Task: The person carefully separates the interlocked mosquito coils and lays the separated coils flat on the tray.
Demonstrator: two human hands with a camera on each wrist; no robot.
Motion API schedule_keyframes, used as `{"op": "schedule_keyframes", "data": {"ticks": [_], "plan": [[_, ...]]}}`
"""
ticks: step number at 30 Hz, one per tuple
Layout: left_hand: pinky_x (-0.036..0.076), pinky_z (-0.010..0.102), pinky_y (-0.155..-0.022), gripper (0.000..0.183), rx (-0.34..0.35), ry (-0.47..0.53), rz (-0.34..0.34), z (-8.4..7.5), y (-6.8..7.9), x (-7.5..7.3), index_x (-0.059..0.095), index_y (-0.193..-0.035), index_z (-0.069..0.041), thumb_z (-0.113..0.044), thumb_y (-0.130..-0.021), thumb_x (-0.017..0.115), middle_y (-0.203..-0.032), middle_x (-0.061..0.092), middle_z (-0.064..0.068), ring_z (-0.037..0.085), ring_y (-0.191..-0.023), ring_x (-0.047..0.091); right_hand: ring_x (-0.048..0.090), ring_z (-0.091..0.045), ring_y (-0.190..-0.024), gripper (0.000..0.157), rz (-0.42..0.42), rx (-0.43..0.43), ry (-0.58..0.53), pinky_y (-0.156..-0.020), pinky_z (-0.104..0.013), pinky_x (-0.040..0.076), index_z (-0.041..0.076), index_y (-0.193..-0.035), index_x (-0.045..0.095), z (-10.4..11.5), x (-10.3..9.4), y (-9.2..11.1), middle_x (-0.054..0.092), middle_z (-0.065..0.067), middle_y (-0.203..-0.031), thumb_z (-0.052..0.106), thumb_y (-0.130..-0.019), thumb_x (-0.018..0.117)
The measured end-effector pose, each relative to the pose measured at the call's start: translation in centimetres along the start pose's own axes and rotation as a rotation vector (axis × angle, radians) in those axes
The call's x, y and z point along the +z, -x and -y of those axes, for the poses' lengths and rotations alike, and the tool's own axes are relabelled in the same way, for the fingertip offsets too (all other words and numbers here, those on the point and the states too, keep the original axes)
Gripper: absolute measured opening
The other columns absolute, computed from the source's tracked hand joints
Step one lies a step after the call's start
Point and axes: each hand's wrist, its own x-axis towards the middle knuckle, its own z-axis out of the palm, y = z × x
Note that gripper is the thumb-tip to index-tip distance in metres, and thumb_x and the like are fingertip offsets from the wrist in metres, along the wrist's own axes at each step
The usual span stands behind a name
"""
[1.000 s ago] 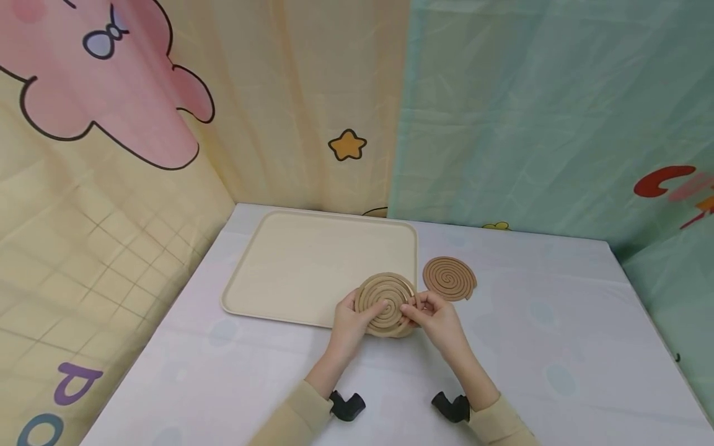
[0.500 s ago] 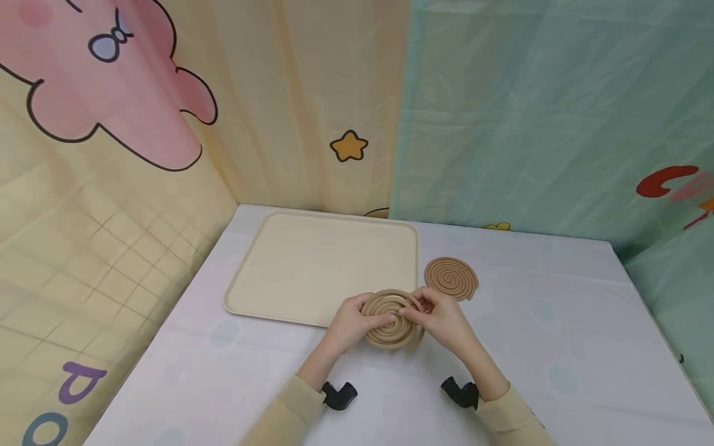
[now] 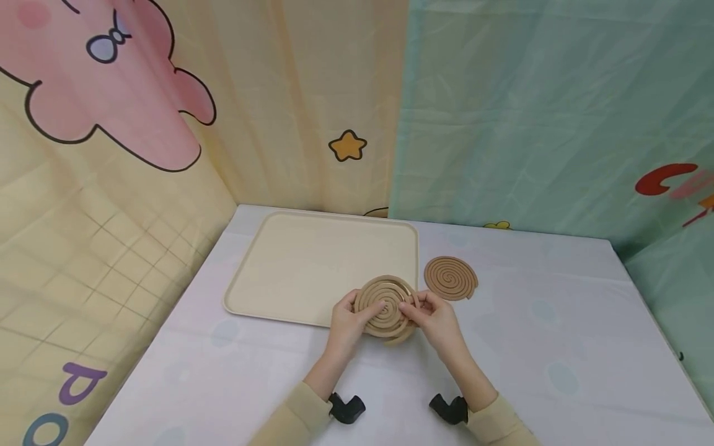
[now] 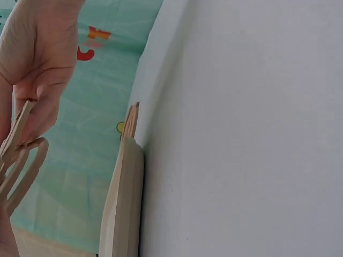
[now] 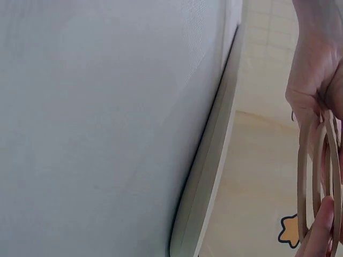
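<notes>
Both hands hold a tan mosquito coil (image 3: 393,321) above the table, over the tray's near right corner in the head view. My left hand (image 3: 344,322) grips its left side, thumb across the face toward the centre. On the right edge, my right hand (image 3: 442,321) pinches the coil's outer turns between thumb and fingers. An outer strand hangs loose below the coil. In the right wrist view the mosquito coil (image 5: 303,176) shows strands standing apart from one another. A flat brown mosquito coil (image 3: 450,278) lies on the table just beyond my right hand.
A cream rectangular tray (image 3: 320,260) with a raised rim lies on the white-covered table (image 3: 530,359), left of the brown coil. Printed curtains (image 3: 502,111) rise behind the table and along its sides. Black wrist mounts (image 3: 347,409) are worn on both forearms.
Both hands and the tan coil dip toward the person, then move back away and slightly left. An outer strand now hangs lower at the coil's near edge. Tray and brown coil stay put.
</notes>
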Motion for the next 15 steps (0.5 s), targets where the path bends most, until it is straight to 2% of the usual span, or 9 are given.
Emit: {"op": "schedule_keyframes", "data": {"ticks": [2,4,6,9,12,15], "plan": [[0.057,0.020,-0.073,0.037,0.016,-0.037,0.021,0.0,0.0,-0.1,0.066,-0.109,0.001,-0.017,-0.081,0.081,-0.103,0.073,0.011,0.008,-0.085,0.068,0.065,-0.010,-0.070,0.025,0.014,0.010,0.019,-0.065,-0.021,0.056,-0.002,-0.098,0.061,0.1,-0.1,0.1,0.068,-0.003,-0.080,0.014,-0.086,0.076],[0.056,0.019,-0.069,0.035,0.046,-0.110,0.060,-0.1,0.0,-0.4,0.066,-0.106,0.000,-0.019,-0.081,0.081,-0.099,0.073,0.010,0.007,-0.080,0.066,0.064,-0.009,-0.070,0.024,0.022,0.001,0.083,-0.063,-0.020,0.054,0.000,-0.099,0.062,0.3,-0.3,0.2,0.067,-0.002,-0.080,0.013,-0.085,0.077],[0.054,0.019,-0.064,0.032,0.072,-0.179,0.117,-0.2,0.0,-0.7,0.067,-0.102,-0.002,-0.020,-0.081,0.081,-0.092,0.072,0.007,0.007,-0.075,0.063,0.061,-0.008,-0.068,0.024,0.045,-0.034,0.172,-0.059,-0.019,0.051,0.002,-0.099,0.064,0.5,-0.7,0.2,0.065,-0.002,-0.080,0.012,-0.083,0.079],[0.049,0.017,-0.059,0.029,0.092,-0.270,0.200,-0.3,0.0,-0.9,0.067,-0.097,-0.005,-0.023,-0.079,0.083,-0.083,0.066,-0.001,0.005,-0.069,0.056,0.052,-0.008,-0.065,0.024,0.068,-0.131,0.331,-0.054,-0.020,0.044,0.006,-0.097,0.066,1.0,-1.2,0.3,0.061,-0.001,-0.079,0.016,-0.081,0.081],[0.046,0.017,-0.057,0.029,0.095,-0.318,0.255,-0.3,-0.1,-1.0,0.067,-0.095,-0.007,-0.025,-0.078,0.084,-0.080,0.062,-0.005,0.005,-0.068,0.053,0.048,-0.010,-0.063,0.023,0.102,-0.202,0.428,-0.051,-0.021,0.042,0.009,-0.095,0.065,1.4,-1.5,0.4,0.057,-0.001,-0.078,0.018,-0.081,0.081],[0.049,0.018,-0.062,0.031,0.094,-0.303,0.267,-0.1,-0.1,-1.0,0.068,-0.100,-0.007,-0.024,-0.079,0.083,-0.086,0.066,-0.001,0.005,-0.074,0.057,0.051,-0.009,-0.066,0.022,0.095,-0.212,0.452,-0.053,-0.020,0.044,0.008,-0.096,0.066,1.6,-1.5,0.4,0.060,-0.002,-0.080,0.017,-0.081,0.080]]}}
